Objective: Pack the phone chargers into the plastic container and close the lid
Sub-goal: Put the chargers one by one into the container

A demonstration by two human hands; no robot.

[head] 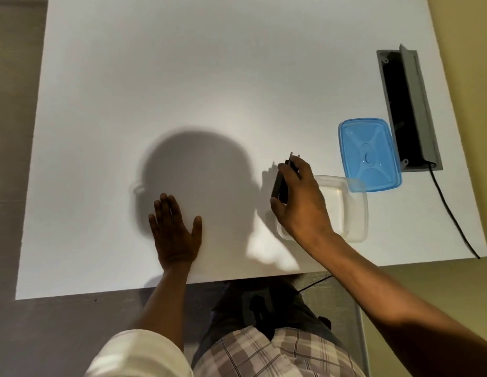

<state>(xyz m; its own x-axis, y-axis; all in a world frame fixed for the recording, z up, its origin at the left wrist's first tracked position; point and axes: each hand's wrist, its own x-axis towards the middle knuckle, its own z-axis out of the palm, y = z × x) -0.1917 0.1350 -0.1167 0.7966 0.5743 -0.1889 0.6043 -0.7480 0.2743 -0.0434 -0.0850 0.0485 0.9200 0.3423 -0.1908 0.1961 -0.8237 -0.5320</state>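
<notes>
While left fingers lie released, right fingers grasp a black pronged charger.

Office: desk w/ cable hatch.

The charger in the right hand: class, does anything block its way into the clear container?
Nothing visible does. The right hand holds the black charger beside the clear container, which is open; the blue lid overlaps only its far corner.
</notes>
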